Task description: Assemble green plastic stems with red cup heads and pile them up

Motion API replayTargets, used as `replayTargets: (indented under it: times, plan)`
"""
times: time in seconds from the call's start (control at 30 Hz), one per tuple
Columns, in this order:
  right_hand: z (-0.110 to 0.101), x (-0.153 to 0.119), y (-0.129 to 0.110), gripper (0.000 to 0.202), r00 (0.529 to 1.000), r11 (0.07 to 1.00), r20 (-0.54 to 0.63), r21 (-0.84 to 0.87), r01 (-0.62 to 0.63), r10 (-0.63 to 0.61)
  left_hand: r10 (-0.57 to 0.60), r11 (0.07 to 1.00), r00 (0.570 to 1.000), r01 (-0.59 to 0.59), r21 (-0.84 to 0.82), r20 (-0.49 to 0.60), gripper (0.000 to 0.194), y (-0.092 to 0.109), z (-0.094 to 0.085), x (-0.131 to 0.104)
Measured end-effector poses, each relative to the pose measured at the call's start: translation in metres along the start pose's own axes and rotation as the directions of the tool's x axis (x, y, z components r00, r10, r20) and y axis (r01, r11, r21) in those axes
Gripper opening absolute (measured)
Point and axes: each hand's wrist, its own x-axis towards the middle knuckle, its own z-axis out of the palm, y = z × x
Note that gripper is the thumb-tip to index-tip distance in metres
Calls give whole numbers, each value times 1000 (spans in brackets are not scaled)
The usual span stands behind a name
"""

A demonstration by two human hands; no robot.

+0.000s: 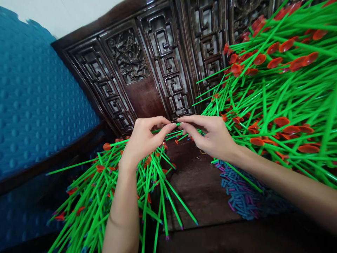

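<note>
My left hand (149, 142) and my right hand (210, 131) meet fingertip to fingertip above the dark wooden seat. Thumb and fingers of each are pinched at the end of a thin green plastic stick (178, 124); only a short bit of it shows between them. Whether a small tube is also in my right fingertips cannot be made out. Below my left forearm lies a loose pile of green sticks (97, 196) with red cups, several tipped blue or purple. Under my right forearm is a heap of short blue and purple tubes (239, 193).
A large stack of green sticks with red cups (289, 91) rises at the right. Behind stands a carved dark wooden backrest (147, 98). A blue dimpled sheet (39, 95) is at the left. A rubber band (203, 151) lies on the wooden seat (195, 189).
</note>
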Motion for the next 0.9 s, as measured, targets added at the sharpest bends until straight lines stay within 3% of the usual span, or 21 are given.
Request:
replayTargets:
  times: [0.17, 0.43, 0.57, 0.73, 0.9]
  plan:
    - [0, 0, 0, 21, 1000, 1000, -7, 4, -14, 14, -22, 1000, 1000, 22, -3, -8, 26, 0, 0, 0]
    - [-3, 0, 0, 22, 994, 992, 94, 109, -68, 58, 34, 997, 998, -31, -76, 47, 24, -1, -4, 0]
    - [-4, 0, 0, 23, 990, 989, 143, 145, -18, -3, 55, 992, 997, -48, -119, 52, 24, -4, -8, -1]
    - [-5, 1, 0, 24, 987, 994, 129, 71, 85, -94, 69, 996, 996, -66, -58, 48, 22, -1, -10, -1]
    - [-3, 2, -2, 22, 999, 999, 38, 25, 37, -38, 39, 999, 999, -39, 14, 19, 23, 1, -8, -1]
